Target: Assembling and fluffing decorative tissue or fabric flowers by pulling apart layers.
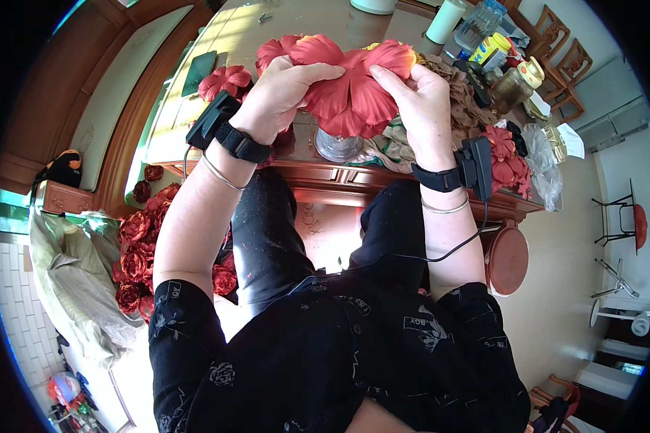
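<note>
Raised over the table's near edge, a large red artificial flower petal piece (350, 90) spreads between my two hands, with yellow tints at its upper edge. My left hand (285, 90) pinches its left side, thumb lying on the front. On the other side, my right hand (425, 105) grips it between thumb and fingers. Directly below the petals is a clear round container (338, 148), its upper part hidden by them. More red petals (225, 81) lie left of my left hand. A crumpled cloth (393, 146) rests below my right hand.
Brown ruffled material (468, 94) and a stack of red petals (505, 160) lie on the right of the table (296, 22). Jars, including a yellow-lidded one (516, 83), stand behind. Finished-looking red flowers (137, 256) hang at lower left. A round brown stool (507, 260) is at right.
</note>
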A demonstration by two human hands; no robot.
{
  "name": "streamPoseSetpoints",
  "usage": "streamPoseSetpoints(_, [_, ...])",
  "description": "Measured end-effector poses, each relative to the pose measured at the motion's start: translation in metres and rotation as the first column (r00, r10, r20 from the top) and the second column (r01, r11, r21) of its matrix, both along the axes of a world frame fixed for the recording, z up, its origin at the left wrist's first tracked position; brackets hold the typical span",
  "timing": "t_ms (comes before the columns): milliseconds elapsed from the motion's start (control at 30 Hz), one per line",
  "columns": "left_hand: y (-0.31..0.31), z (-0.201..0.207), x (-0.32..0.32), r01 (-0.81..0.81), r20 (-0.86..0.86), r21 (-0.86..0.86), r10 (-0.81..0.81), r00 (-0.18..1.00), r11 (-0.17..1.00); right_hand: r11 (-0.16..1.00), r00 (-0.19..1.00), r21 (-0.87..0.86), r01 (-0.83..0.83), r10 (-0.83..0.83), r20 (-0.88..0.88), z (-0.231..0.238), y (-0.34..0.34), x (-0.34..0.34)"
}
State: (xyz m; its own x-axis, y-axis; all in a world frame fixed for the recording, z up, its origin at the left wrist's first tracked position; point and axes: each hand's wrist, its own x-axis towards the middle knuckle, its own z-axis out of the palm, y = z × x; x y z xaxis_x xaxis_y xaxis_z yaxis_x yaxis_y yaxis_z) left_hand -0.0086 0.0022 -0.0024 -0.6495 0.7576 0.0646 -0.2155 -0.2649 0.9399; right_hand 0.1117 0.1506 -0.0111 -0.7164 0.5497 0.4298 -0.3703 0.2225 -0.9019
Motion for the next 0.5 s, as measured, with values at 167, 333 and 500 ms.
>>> streamPoseSetpoints(167, [-0.003,0.002,0.001,0.024,0.002,-0.003,-0.024,1.0,1.0,0.998,0.998,-0.045,-0.046,0.048,0.047,0.006,-0.003,0.005])
streamPoseSetpoints(333, [-0.003,-0.003,-0.005,0.048,0.02,-0.046,-0.047,0.999,0.998,0.992,0.994,-0.089,-0.087,0.093,0.061,0.003,-0.002,0.005])
streamPoseSetpoints(500, [-0.003,-0.009,-0.003,0.016,-0.029,-0.06,-0.018,0.999,0.998,1.0,0.996,-0.019,-0.02,0.022,0.082,-0.008,-0.003,0.005])
